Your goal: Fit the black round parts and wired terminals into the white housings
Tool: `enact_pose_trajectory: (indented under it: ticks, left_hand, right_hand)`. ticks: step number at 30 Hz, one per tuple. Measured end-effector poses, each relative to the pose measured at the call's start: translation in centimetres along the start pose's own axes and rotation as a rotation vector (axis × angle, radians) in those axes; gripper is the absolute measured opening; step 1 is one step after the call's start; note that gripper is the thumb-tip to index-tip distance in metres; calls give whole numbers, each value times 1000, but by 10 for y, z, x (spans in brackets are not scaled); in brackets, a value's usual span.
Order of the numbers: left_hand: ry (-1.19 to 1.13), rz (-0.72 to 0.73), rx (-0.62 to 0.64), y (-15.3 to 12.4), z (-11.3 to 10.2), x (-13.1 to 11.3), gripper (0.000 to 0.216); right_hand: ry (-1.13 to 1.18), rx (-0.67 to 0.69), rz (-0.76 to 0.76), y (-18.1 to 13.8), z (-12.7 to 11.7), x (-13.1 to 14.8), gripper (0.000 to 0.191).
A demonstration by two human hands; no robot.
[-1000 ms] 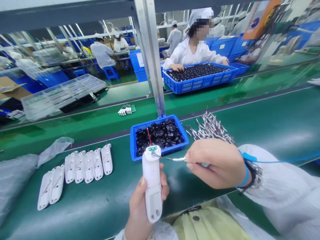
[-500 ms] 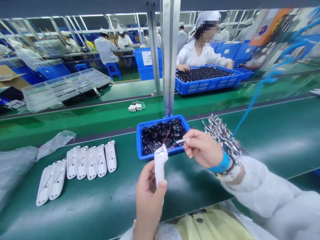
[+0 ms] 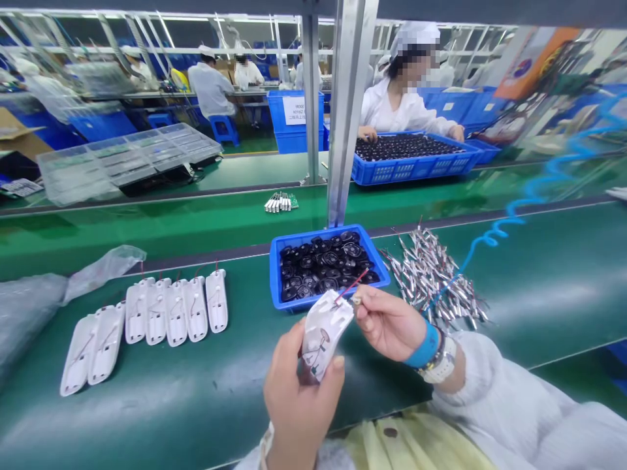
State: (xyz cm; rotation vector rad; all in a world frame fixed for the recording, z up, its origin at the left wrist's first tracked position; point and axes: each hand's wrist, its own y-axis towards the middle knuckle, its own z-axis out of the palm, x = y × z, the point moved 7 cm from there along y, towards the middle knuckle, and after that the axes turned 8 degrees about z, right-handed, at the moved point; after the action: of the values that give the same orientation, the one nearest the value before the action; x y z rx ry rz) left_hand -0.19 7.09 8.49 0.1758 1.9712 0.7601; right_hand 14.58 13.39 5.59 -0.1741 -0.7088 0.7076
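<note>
My left hand [image 3: 300, 398] grips a white plastic housing [image 3: 324, 336], tilted with its hollow inner side showing thin wires. A red wire [image 3: 351, 287] sticks up from its top end. My right hand [image 3: 386, 323] pinches a small metal-tipped wire end [image 3: 356, 300] right beside the housing. Just behind both hands is a blue plastic tray [image 3: 281, 281] holding black round parts [image 3: 323, 264]. Several white housings [image 3: 176, 312] lie in a row on the green bench to the left. A pile of metal-ended wire leads [image 3: 431, 277] lies to the right.
A blue coiled cord [image 3: 494, 228] runs across the bench to my right wrist strap. A plastic bag [image 3: 105, 267] lies at the left. A metal post [image 3: 347, 111] rises behind the tray. Beyond it, a co-worker's hands rest on a larger blue tray [image 3: 416, 160].
The housing has turned from upright to tilted, now showing its inner side. My right hand has moved in close to it. The view has shifted slightly.
</note>
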Motion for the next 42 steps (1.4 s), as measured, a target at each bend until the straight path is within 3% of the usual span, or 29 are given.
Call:
enact_pose_trajectory:
  ticks: [8,20,25,29,33,38,40,42]
  left_hand:
    - [-135,-16,69,-13,5,13,45]
    - [-230,-135,85,-17,4,13,42]
    - [-230,-118,106,-20,5,17,46]
    - [-244,-179,121,-19,9,20,45]
    - [-470,-337,196,-21,28,27,41]
    - [-1044,-778,253,-41,63,36,32]
    - [-1157,-872,224,-45,67,37,29]
    - [-1204,-905,184,-46,68,39,30]
  right_hand:
    - [-58,-26,-97,-1,-4,5,21]
    - [-45,49,18,-1,5,-2,19]
    - [-30,88,15,-1,7,-2,16]
    - [-67,43,-25,0,4,-3,16]
    - [-318,-100,-255,-4,5,11,16]
    - [-1127,-403,-822,-30,36,41,12]
    - [-1378,-419,-982,-35,52,39,14]
    - [-1525,-395,-1048,-32,62,32,17]
